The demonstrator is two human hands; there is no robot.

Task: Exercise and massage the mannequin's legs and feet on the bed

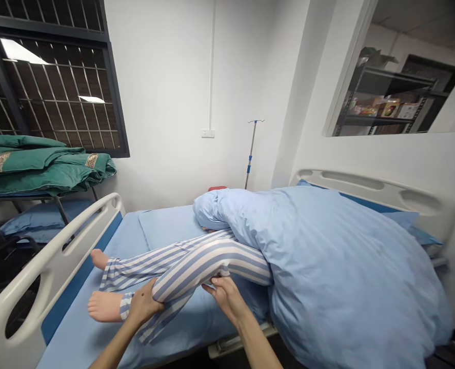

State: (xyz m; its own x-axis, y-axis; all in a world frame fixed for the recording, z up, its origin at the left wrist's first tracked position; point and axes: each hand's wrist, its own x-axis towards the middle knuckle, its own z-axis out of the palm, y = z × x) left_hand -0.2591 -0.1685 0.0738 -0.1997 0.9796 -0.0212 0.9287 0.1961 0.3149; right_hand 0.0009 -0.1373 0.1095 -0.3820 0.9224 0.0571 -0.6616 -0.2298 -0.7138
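Observation:
Two legs in blue-and-white striped trousers [208,253] stick out from under a light blue quilt [327,251]; their smooth bare feet look like a manikin's. The near leg is bent, with its knee raised. My left hand [144,303] is wrapped round the near lower leg, just above the near foot [104,306]. Under the near knee, my right hand [227,297] has its thumb and fingers closed at the trouser cloth, which is puckered there. The far foot [99,259] rests near the footboard. The quilt hides the upper body.
The bed's white footboard [58,256] stands at left, its headboard [377,192] at right. Light blue sheet [127,238] covers the mattress. An IV pole [251,154] rises behind the bed. Green folded quilts [38,164] lie on a rack at left. A bed rail [231,346] lies below my right forearm.

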